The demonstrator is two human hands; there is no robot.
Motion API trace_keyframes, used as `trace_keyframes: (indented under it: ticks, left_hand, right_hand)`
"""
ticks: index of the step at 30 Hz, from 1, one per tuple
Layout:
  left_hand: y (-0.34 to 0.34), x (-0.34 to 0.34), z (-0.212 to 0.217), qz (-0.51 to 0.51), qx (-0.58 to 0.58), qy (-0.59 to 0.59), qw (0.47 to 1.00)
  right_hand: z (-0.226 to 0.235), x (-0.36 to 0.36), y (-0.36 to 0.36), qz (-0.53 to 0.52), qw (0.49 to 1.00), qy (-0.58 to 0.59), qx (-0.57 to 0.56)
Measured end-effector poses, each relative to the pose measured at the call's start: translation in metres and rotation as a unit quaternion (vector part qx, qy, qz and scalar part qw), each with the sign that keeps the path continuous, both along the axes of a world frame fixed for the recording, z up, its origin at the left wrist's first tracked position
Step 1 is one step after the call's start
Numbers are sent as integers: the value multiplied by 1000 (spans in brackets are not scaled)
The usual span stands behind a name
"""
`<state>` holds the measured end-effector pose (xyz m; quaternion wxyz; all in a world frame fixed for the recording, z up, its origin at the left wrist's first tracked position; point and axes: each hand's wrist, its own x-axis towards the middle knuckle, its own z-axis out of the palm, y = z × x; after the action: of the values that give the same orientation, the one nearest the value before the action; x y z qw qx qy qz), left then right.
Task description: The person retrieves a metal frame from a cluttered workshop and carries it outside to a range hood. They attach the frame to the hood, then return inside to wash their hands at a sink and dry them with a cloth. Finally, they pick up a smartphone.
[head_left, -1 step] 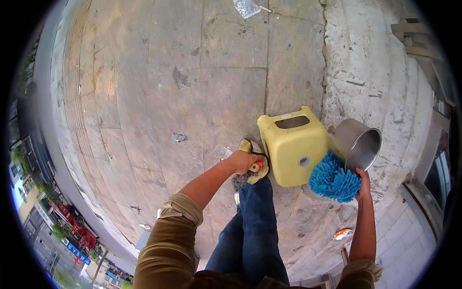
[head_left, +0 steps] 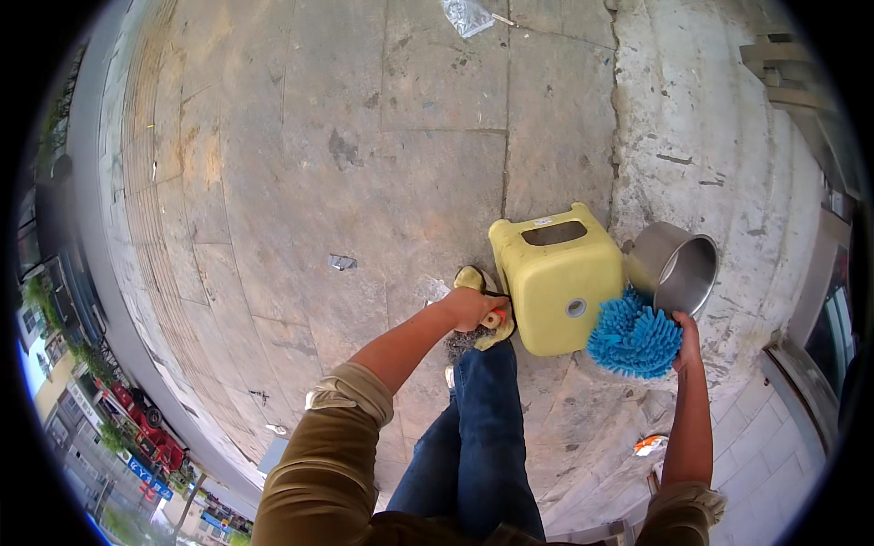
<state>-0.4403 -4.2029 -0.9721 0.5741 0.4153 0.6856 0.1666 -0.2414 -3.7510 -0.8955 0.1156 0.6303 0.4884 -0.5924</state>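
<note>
My left hand is closed around a brush-like tool with a round pale end, an orange part and what seem to be grey bristles under it. It hovers over my yellow shoe with a dark strap, left of a yellow plastic stool. At the stool's right side, my right hand is closed at the rim of a tilted stainless steel pot, its mouth facing right. A blue chenille cleaning mitt bunches against that hand and the pot; the fingers behind it are hidden.
Worn stone paving meets a pale concrete strip at the right. A plastic bag lies at the far edge, a small wrapper left of the stool, and an orange-and-white scrap near my right forearm.
My left hand has shifted slightly right and down with the tool. The pot has moved a little left and up with my right hand; the blue mitt has shifted slightly against it.
</note>
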Motion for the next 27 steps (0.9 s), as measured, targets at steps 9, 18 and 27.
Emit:
trace_keyframes:
  ticks: [9, 18, 27]
  left_hand:
    - [18, 1, -15, -47, -2, 45, 998]
    - [2, -33, 31, -164, -59, 43, 984]
    - [-24, -147, 61, -108, -104, 132, 980]
  right_hand:
    - [-69, -49, -26, -111, 969, 11, -221]
    - [-80, -67, -49, -65, 973, 27, -218]
    - [-51, -165, -76, 36, 977, 36, -206]
